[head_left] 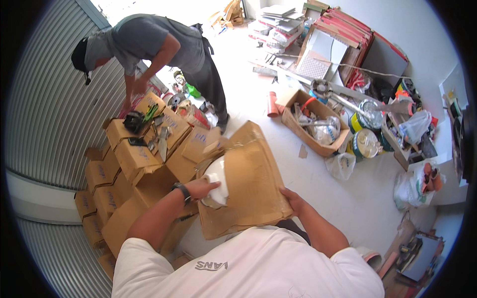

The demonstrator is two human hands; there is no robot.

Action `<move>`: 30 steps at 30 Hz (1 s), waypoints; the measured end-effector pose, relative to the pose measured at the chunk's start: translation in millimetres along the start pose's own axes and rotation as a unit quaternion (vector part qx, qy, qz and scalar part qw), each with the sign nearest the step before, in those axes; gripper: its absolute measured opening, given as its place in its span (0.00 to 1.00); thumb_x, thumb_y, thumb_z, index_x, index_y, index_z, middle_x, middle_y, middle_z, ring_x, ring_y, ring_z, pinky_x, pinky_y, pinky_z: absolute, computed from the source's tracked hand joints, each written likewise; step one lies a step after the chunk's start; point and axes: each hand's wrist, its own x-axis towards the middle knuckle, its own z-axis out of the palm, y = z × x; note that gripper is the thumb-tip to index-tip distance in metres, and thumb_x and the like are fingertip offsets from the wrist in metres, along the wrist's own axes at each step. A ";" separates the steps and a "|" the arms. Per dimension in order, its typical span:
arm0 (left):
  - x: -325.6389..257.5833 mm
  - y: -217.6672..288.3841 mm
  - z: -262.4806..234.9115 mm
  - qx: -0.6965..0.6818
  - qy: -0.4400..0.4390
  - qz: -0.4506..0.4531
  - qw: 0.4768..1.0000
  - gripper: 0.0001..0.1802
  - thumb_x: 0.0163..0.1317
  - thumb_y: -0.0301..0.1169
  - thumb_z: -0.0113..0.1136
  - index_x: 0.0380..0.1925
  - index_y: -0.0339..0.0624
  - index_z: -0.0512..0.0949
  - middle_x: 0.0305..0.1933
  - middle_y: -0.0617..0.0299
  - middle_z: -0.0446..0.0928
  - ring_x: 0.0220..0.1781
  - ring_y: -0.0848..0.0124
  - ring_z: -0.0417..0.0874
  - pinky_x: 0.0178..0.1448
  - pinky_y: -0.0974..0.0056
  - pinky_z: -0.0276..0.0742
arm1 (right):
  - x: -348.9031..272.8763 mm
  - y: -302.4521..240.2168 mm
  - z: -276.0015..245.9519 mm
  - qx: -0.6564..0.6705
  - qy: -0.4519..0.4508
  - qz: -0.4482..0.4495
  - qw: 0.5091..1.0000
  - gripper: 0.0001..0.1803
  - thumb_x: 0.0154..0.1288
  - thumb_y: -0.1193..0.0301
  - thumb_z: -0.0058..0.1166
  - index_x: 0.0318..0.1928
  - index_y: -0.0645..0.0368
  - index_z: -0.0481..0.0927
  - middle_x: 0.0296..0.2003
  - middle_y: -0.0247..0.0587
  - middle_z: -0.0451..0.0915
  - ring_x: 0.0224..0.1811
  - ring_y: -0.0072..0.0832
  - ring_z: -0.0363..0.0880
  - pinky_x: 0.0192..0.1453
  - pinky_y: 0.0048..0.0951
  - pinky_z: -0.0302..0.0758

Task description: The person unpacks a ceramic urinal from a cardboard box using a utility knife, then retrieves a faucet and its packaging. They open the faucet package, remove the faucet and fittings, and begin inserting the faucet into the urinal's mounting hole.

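Large brown cardboard carton [253,184], opened and crumpled, is held up just in front of the person's chest, right of the stack of small brown cardboard boxes [129,164]. A white rounded ceramic piece [218,181] is seen seated in the carton's left side, partly hidden by the flaps.

Left hand [202,188]: laid on the white piece, fingers curled loosely over its rim; a dark wristwatch [182,191] is worn on that wrist. Whether the piece is truly gripped cannot be told.

Right hand [293,200]: closed on the carton's right edge, thumb on the face, fingers hidden behind the board.

Beyond the stack, a second person in a grey shirt [149,44] is bent over its top, both hands near a black tool [133,121] lying there. A corrugated metal shutter [49,114] stands left of the stack. Well right of the stack, on the white floor [348,198], an open cardboard box of metal fittings [315,126] and two round tins [365,131] are noted.
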 end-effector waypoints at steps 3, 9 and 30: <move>32.7 98.5 -52.5 0.121 -0.003 0.062 0.991 0.45 0.70 0.71 0.45 0.26 0.33 0.82 0.18 0.55 0.74 0.19 0.64 0.77 0.24 0.57 0.69 | -3.6 -63.3 -18.4 0.029 -0.012 -0.081 0.996 0.40 0.70 0.46 0.59 0.70 0.62 0.70 0.63 0.50 0.80 0.62 0.40 0.83 0.68 0.45 0.79; 124.0 270.3 -122.3 0.127 0.022 0.166 0.978 0.46 0.69 0.70 0.48 0.38 0.29 0.84 0.31 0.47 0.82 0.29 0.58 0.84 0.34 0.54 0.78 | 28.1 -192.4 -81.3 0.049 0.022 -0.211 0.976 0.42 0.68 0.44 0.61 0.71 0.61 0.70 0.62 0.50 0.80 0.61 0.42 0.83 0.67 0.47 0.79; 407.9 578.5 -510.1 0.188 0.057 0.220 0.956 0.48 0.69 0.69 0.45 0.56 0.29 0.82 0.60 0.38 0.81 0.63 0.48 0.82 0.67 0.54 0.76 | 281.4 -662.6 -90.6 -0.030 0.138 -0.315 0.939 0.50 0.65 0.39 0.62 0.74 0.60 0.65 0.68 0.48 0.74 0.69 0.46 0.74 0.72 0.48 0.73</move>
